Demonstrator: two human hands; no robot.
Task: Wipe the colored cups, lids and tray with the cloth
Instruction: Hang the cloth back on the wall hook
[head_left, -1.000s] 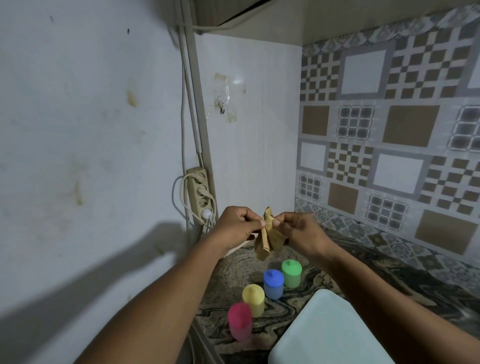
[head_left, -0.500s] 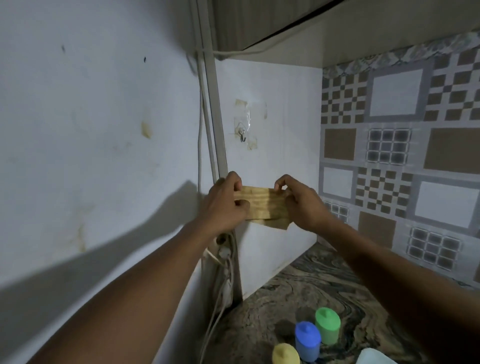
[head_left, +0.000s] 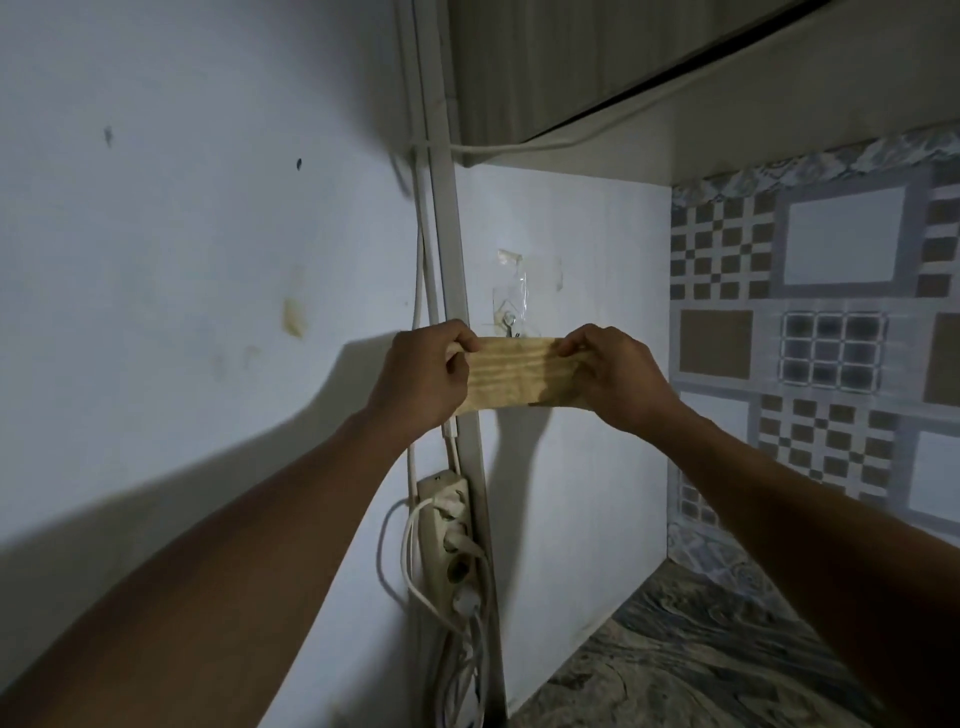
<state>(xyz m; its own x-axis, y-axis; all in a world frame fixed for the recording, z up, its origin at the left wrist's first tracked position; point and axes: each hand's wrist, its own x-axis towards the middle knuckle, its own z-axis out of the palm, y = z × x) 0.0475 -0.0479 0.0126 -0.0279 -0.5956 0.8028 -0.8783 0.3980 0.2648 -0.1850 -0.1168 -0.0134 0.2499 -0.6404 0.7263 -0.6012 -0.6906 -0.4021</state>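
hands — two: left hand (head_left: 421, 371) and right hand (head_left: 613, 371) each pinch one cloth (head_left: 519, 376) end — stretched flat.

A wall hook (head_left: 511, 322) juts just behind the cloth (head_left: 519, 374); a cabinet (head_left: 571, 67) hangs overhead, a power strip (head_left: 449, 525) with cables below. Rightward, above the counter (head_left: 701, 665), lies open room.

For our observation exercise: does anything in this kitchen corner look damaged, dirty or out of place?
A yellowish-brown stain marks the left wall. The clear stick-on hook on the back wall has yellowed, peeling tape. A power strip hangs below with loosely tangled cords. The cloth, stretched between left hand and right hand, looks fine.
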